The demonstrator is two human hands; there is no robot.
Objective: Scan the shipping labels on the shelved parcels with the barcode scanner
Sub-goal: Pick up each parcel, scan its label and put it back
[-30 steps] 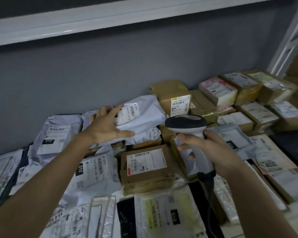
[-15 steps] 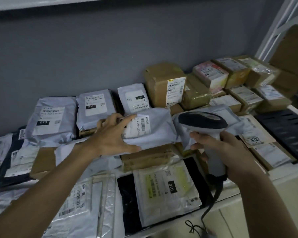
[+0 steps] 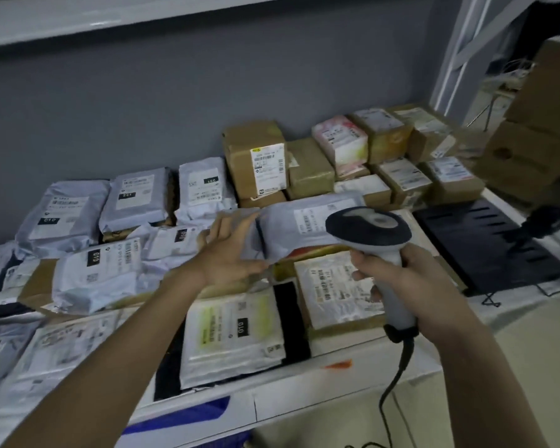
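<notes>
Lifted rightward since earlier, the grey mailer point(image 3: 307, 227) is lying against the left hand's point(image 3: 230, 253) straightened fingers, while the right hand point(image 3: 411, 279) is gripping the barcode scanner point(image 3: 369, 231).

A: What does the view show of the person's body?
B: Two forearms, each ending in a hand: left hand point(image 3: 232, 253), right hand point(image 3: 411, 279).
A: Any clothing or accessories?
B: Both forearms are bare up to the frame's edge, wrists and fingers likewise; the right hand's fingers are partly hidden.
</notes>
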